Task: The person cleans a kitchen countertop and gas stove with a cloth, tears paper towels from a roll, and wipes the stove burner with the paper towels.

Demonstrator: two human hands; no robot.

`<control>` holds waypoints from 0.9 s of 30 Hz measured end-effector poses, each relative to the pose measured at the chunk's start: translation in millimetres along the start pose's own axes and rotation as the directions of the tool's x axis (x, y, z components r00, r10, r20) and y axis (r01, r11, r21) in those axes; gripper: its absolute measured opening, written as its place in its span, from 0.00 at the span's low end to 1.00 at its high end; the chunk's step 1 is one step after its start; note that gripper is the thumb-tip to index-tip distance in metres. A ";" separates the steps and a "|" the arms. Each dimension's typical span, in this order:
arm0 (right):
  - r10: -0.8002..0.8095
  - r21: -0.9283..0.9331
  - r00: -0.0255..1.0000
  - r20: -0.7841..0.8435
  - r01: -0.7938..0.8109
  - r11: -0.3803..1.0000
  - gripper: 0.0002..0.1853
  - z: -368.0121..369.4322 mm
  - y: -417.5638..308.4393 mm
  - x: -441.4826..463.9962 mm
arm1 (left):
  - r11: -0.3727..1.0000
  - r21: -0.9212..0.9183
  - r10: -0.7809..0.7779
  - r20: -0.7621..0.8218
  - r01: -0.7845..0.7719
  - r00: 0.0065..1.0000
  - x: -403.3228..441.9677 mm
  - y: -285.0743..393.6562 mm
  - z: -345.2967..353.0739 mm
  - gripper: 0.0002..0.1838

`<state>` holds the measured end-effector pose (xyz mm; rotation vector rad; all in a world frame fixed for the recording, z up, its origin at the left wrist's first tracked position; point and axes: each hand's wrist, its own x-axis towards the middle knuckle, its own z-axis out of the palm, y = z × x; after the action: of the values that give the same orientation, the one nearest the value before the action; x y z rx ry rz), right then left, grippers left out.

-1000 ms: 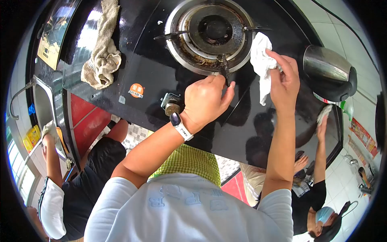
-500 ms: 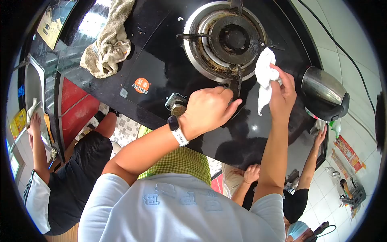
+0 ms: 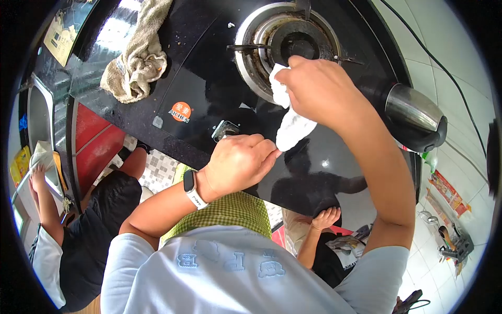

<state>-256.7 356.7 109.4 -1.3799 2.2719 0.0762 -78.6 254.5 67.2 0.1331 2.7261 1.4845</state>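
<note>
My right hand (image 3: 321, 94) grips a crumpled white cloth (image 3: 295, 128) over the near right side of the gas burner (image 3: 261, 39). Below the burner, my left hand (image 3: 238, 159) is closed, its fingertips touching the cloth's lower end. Whether those fingers pinch the cloth or something under it is hidden. A stove knob (image 3: 226, 130) on a square plate sits just beyond the left hand, partly covered by it. All of this is on the glossy black stovetop (image 3: 209, 78). The right hand hides part of the burner.
A beige towel (image 3: 137, 68) lies bunched at the upper left. A metal kettle (image 3: 415, 112) stands on the right by the tiled wall, where a black cable (image 3: 423, 47) runs. One person's hand (image 3: 37, 180) is by the sink; another person's hand (image 3: 327, 217) rests at the counter edge.
My right hand has moved left with the white cloth, from beside the burner to over its near edge. The left hand has drawn back towards me and closed.
</note>
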 end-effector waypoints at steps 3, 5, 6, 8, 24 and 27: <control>-0.020 -0.026 1.000 0.016 0.020 0.999 0.14 -4.9 -2.4 16.3 | 0.996 -0.041 0.076 -0.050 -0.078 0.996 -1.4 3.6 -8.8 0.06; 0.016 0.060 0.996 -0.090 -0.011 0.998 0.14 -9.2 -8.1 21.2 | 0.994 -0.063 0.085 -0.075 -0.090 0.994 -2.7 10.4 -19.2 0.06; 0.010 0.053 0.996 -0.088 -0.005 0.999 0.14 -8.5 -12.2 20.8 | 0.992 -0.080 0.093 -0.092 -0.101 0.991 -4.1 13.4 -24.9 0.06; 0.117 0.302 0.974 -0.193 -0.055 0.952 0.13 6.3 -15.8 16.4 | 0.988 -0.089 0.111 -0.131 -0.123 0.985 -6.6 14.0 -32.5 0.06; 0.657 0.987 0.753 0.021 -0.121 0.107 0.12 9.7 -27.4 -20.7 | 0.993 -0.079 0.076 -0.144 -0.088 0.987 -17.8 -9.8 -63.7 0.04; 0.596 0.898 0.785 -0.167 -0.128 0.421 0.12 38.9 -26.8 1.6 | 0.993 -0.082 0.074 -0.134 -0.085 0.988 -16.0 -7.9 -64.1 0.04</control>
<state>-220.2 353.4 79.6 -0.3051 2.3437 -1.2358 -67.7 195.1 95.2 0.1495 2.7805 1.6883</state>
